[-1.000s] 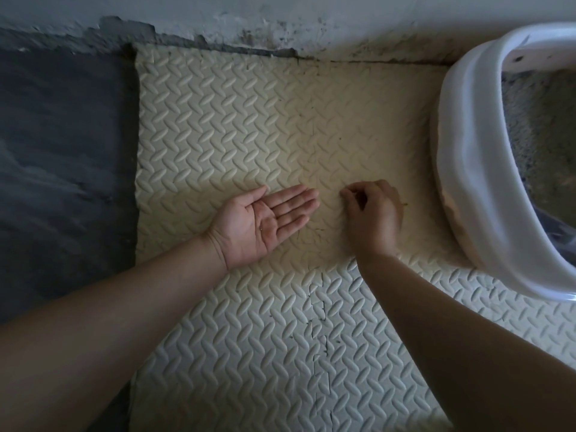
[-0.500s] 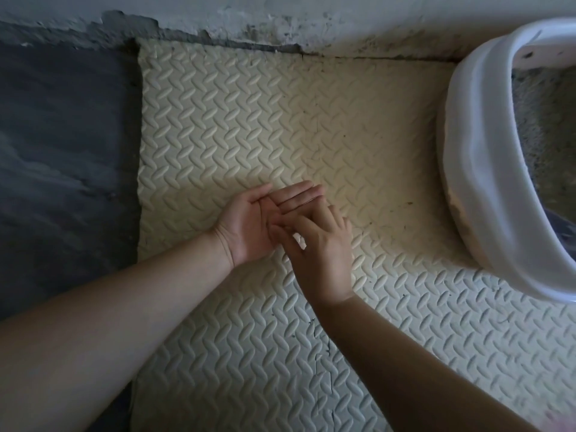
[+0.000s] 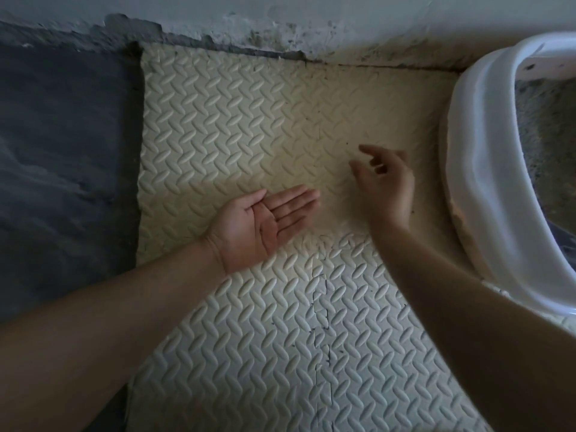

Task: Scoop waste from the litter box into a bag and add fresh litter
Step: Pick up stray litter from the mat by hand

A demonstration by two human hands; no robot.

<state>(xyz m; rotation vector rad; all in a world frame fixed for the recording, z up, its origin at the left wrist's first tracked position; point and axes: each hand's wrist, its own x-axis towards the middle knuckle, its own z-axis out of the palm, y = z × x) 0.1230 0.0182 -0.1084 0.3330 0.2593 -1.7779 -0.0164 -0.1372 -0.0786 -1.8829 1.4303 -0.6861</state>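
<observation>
Where the cream foam mat with its raised herringbone pattern runs up against the stained, flaking wall, a bare dark floor borders it on the left. The white litter box sits on the mat at the right edge of view, only partly in frame. The mat is made of interlocking pieces, and a toothed seam runs from its middle towards the lower edge. Small dark specks lie scattered on it, several on the stretch near the box. The left forearm crosses the mat's left border, and the right forearm hides part of the mat and the near end of the box's rim. The left hand is palm up, low over the middle of the mat, with fingers straight and close together, holding nothing that can be made out. Whether its back touches the mat cannot be told. The right hand, slightly blurred, hangs above the mat between the left hand and the box, near the box's outer wall. Its fingers are loosely bent and apart from the thumb, gripping nothing. The box has a broad rounded rim, smudged brown along its lower outer wall. It holds grey granular litter, uneven on top. Inside the rim at the far right, a dark bluish shape is too cut off to identify.
</observation>
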